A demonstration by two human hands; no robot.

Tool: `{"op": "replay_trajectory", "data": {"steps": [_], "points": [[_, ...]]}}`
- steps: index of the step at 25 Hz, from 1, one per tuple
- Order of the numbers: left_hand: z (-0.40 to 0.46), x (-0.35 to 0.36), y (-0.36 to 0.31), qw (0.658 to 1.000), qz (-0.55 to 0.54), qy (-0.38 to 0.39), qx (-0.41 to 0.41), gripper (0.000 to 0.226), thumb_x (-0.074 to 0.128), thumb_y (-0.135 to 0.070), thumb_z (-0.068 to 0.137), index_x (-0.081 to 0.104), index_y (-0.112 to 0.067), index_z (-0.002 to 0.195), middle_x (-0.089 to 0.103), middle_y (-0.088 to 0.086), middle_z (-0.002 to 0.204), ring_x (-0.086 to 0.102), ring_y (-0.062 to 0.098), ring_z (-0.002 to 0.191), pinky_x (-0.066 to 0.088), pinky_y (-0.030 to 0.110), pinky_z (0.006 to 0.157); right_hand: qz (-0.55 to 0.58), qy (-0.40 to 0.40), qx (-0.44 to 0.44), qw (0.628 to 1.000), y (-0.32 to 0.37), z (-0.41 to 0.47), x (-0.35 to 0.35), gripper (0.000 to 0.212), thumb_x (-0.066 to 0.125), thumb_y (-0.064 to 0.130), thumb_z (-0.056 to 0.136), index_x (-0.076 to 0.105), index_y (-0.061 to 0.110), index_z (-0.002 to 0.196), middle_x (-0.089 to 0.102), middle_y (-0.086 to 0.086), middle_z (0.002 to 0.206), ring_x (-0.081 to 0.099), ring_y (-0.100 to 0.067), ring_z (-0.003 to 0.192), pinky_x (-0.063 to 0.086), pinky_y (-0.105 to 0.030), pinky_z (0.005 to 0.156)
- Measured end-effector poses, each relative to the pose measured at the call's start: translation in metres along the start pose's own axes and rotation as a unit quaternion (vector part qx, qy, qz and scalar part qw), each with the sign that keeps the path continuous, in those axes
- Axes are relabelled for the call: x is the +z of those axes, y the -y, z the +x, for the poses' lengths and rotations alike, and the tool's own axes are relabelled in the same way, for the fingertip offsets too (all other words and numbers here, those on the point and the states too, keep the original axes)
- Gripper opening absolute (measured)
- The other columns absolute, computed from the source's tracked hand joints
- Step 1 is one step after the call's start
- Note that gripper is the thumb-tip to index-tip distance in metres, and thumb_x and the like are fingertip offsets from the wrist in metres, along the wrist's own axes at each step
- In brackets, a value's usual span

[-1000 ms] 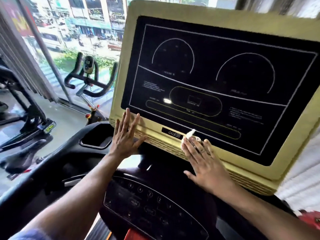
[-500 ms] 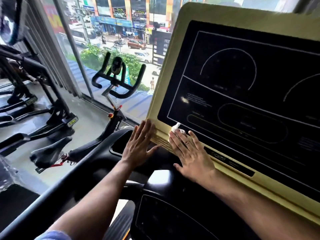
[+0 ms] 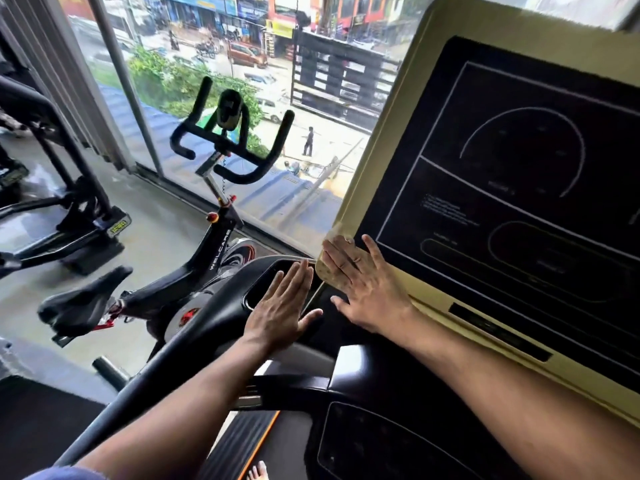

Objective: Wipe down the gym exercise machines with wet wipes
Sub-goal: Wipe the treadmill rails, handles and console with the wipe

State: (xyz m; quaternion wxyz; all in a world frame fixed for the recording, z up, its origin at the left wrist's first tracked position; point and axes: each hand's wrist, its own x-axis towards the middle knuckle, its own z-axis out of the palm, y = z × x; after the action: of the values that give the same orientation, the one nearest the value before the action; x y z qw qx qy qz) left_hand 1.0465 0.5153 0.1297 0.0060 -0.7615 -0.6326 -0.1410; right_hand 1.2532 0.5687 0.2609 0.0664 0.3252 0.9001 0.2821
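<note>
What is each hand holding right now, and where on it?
The right hand presses a wet wipe flat under straight fingers against the display's lower left frame corner. The left hand holds nothing; it lies flat on the black console.

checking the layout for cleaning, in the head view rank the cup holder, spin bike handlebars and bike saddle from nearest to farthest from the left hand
From the left hand:
1. cup holder, a dark recess under its fingers, touching or nearly so.
2. bike saddle, off to the left, low by the floor.
3. spin bike handlebars, ahead and up by the window.
In the flat picture, saddle and handlebars are close to call.
</note>
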Motion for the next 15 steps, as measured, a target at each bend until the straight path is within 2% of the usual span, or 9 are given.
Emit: {"op": "replay_trajectory", "data": {"steps": [4,8,11,15], "points": [[-0.021,0.010,-0.009,0.993,0.040,-0.022,0.105,0.068,0.032,-0.056,0.105,0.037,-0.018,0.161,0.025,0.004,0.171,0.031,0.020,0.155,0.015,0.046,0.126,-0.011,-0.017,-0.058,0.998,-0.026,0.005,0.001,0.077,0.025,0.053,0.102,-0.003,0.014,0.163,-0.013,-0.008,0.170,-0.013,-0.027,0.157,-0.016,-0.059,0.122],[-0.020,0.009,-0.008,0.994,0.040,-0.037,0.094,0.066,0.032,-0.054,0.105,0.040,-0.017,0.159,0.029,0.004,0.169,0.032,0.020,0.154,0.020,0.047,0.126,-0.016,-0.019,-0.091,0.996,-0.005,-0.007,0.012,0.085,0.039,0.049,0.096,0.004,0.012,0.164,-0.006,-0.009,0.171,-0.004,-0.030,0.158,-0.008,-0.054,0.126],[-0.025,0.012,-0.010,0.992,0.049,-0.043,0.107,0.065,0.034,-0.049,0.107,0.040,-0.010,0.158,0.030,0.009,0.168,0.033,0.023,0.154,0.018,0.045,0.128,-0.047,-0.007,-0.078,0.996,0.018,-0.012,0.020,0.082,0.038,0.038,0.097,-0.001,0.008,0.163,-0.013,-0.011,0.170,-0.009,-0.032,0.157,-0.010,-0.054,0.125],[-0.028,0.012,-0.013,0.990,0.052,-0.054,0.123,0.062,0.035,-0.043,0.108,0.044,-0.003,0.155,0.033,0.014,0.166,0.034,0.024,0.154,0.020,0.044,0.128,-0.047,0.015,-0.095,0.994,0.000,-0.062,0.039,0.078,0.037,0.029,0.099,-0.002,0.006,0.162,-0.018,-0.010,0.169,-0.015,-0.028,0.156,-0.019,-0.055,0.122]]}}
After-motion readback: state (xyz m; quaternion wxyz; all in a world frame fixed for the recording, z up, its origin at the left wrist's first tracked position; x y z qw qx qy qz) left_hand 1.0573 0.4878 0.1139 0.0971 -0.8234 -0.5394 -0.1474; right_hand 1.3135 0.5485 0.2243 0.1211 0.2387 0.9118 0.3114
